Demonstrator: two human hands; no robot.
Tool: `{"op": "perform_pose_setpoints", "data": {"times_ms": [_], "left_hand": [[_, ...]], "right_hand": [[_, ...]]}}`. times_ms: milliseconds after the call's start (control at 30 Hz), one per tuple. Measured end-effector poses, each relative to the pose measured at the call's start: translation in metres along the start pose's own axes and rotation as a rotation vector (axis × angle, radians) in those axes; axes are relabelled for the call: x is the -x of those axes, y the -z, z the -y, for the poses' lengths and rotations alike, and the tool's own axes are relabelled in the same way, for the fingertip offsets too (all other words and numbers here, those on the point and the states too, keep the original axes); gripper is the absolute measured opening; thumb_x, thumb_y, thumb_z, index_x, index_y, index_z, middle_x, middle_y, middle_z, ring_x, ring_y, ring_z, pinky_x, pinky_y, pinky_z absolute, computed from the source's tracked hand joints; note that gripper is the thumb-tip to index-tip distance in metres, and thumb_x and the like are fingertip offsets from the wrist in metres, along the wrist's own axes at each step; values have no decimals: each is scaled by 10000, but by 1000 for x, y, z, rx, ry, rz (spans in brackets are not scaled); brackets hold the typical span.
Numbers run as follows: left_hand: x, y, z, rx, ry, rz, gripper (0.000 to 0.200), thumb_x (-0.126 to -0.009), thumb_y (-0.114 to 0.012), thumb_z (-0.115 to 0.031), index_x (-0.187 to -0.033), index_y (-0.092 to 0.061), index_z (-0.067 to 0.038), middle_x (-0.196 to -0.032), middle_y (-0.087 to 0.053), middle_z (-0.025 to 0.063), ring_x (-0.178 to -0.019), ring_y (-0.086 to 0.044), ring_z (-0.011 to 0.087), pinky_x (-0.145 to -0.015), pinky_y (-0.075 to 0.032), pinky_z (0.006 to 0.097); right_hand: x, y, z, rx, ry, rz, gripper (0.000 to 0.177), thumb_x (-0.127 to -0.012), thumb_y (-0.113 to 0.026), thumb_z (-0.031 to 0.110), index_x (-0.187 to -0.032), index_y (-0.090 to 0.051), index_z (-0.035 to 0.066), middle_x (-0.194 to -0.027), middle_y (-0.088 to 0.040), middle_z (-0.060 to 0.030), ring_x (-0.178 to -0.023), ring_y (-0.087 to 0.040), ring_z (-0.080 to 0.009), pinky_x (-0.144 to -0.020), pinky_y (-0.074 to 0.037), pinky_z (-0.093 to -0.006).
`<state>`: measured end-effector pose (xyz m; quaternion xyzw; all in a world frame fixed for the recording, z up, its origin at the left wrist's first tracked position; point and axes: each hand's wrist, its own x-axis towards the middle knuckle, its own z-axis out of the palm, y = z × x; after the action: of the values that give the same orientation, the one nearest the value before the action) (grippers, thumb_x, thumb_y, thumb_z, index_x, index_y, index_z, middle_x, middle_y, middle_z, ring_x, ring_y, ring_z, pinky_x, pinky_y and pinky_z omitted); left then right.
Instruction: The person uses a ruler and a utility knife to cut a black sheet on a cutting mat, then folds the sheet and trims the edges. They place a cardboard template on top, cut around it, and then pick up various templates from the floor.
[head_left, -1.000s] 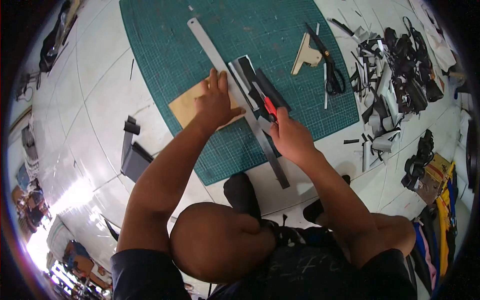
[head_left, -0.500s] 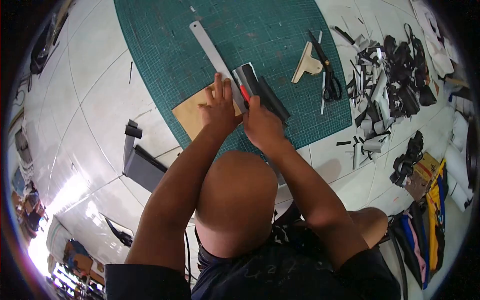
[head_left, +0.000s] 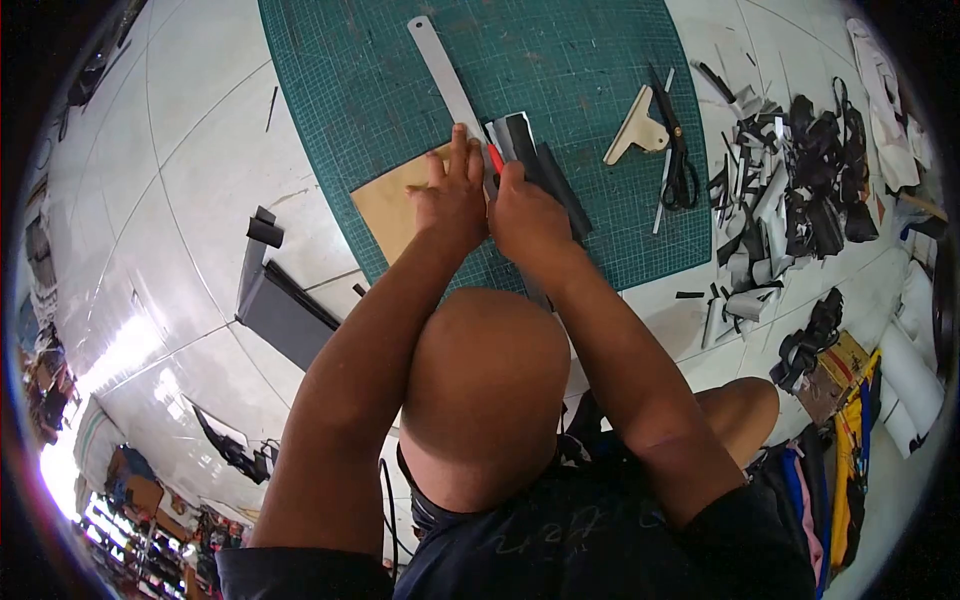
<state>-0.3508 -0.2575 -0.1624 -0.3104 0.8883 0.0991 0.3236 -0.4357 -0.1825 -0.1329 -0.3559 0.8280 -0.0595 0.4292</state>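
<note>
My left hand (head_left: 455, 205) lies flat with its fingers spread, pressing on a tan board (head_left: 388, 208) and the edge of a steel ruler (head_left: 440, 70). The ruler runs diagonally up the green cutting mat (head_left: 340, 90). My right hand (head_left: 532, 212) is closed around a red cutter knife (head_left: 496, 157), its tip beside the ruler's right edge; the blade is too small to make out. Dark grey strips of sheet material (head_left: 565, 190) lie just right of the knife. The lower end of the ruler is hidden by my hands.
A bulldog clip (head_left: 638, 128) and black scissors (head_left: 680, 165) rest on the mat's right side. Beyond it, black and grey offcuts (head_left: 770, 190) are heaped on the tiled floor. A folded grey sheet (head_left: 285, 320) lies left of my knee (head_left: 490, 370).
The camera view has shifted slightly, moving the mat and tools right and up in the picture. Both hands keep their places at the ruler, the right still gripping the cutter knife.
</note>
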Motion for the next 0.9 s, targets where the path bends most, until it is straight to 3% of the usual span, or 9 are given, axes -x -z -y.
{"op": "perform_pose_setpoints", "data": {"times_ms": [100, 200, 300, 467, 600, 800, 900], "left_hand": [[1, 4, -1, 11, 2, 14, 1015, -818, -694, -504, -1578, -151, -107, -1661, -14, 93, -1437, -294, 398, -941, -520, 607], [6, 11, 0, 104, -32, -13, 1143, -739, -801, -523, -1555, -160, -43, -1645, -36, 162, -1410, -306, 443, -888, -557, 590], [4, 6, 1, 98, -36, -23, 1184, -718, -795, -594, -1558, -165, -48, -1648, -39, 148, -1410, -310, 439, -894, -551, 593], [5, 8, 1, 82, -17, -5, 1183, -729, -754, -636, -1572, -145, -73, -1656, -21, 107, -1432, -293, 410, -929, -532, 593], [5, 8, -1, 71, 3, 23, 1197, -727, -743, -654, -1577, -126, -82, -1659, -8, 94, -1450, -273, 397, -954, -519, 595], [5, 10, -2, 99, 17, 32, 1213, -714, -759, -650, -1582, -111, -104, -1662, 5, 87, -1457, -260, 390, -968, -505, 605], [3, 7, 0, 86, 10, 7, 1098, -771, -743, -547, -1573, -135, -108, -1661, -14, 82, -1448, -275, 399, -958, -510, 611]], "right_hand": [[6, 11, 1, -8, -1, 61, 281, -964, -517, 125, -1177, -413, -27, -1006, -676, -284, -969, -685, -433, -849, -544, -515], [27, -1, -20, -57, -78, 109, 290, -954, -523, 193, -1139, -390, 13, -979, -675, -289, -923, -671, -462, -812, -510, -560], [69, -18, -48, -29, -62, 135, 321, -965, -536, 160, -1214, -398, 11, -989, -681, -273, -920, -689, -429, -795, -542, -519], [101, -39, -83, 1, -157, 227, 345, -963, -540, 172, -1223, -382, 10, -986, -680, -276, -903, -691, -430, -776, -537, -541], [116, -22, -72, 41, -146, 234, 346, -963, -538, 175, -1222, -380, 8, -984, -676, -278, -908, -687, -438, -785, -535, -548], [49, -6, -29, -59, -39, -86, 313, -960, -535, 185, -1182, -409, 3, -1027, -665, -284, -924, -676, -460, -820, -530, -555], [12, -10, -16, -38, 10, -105, 291, -972, -515, 182, -1169, -419, -9, -1022, -666, -283, -927, -678, -467, -838, -530, -555]]}}
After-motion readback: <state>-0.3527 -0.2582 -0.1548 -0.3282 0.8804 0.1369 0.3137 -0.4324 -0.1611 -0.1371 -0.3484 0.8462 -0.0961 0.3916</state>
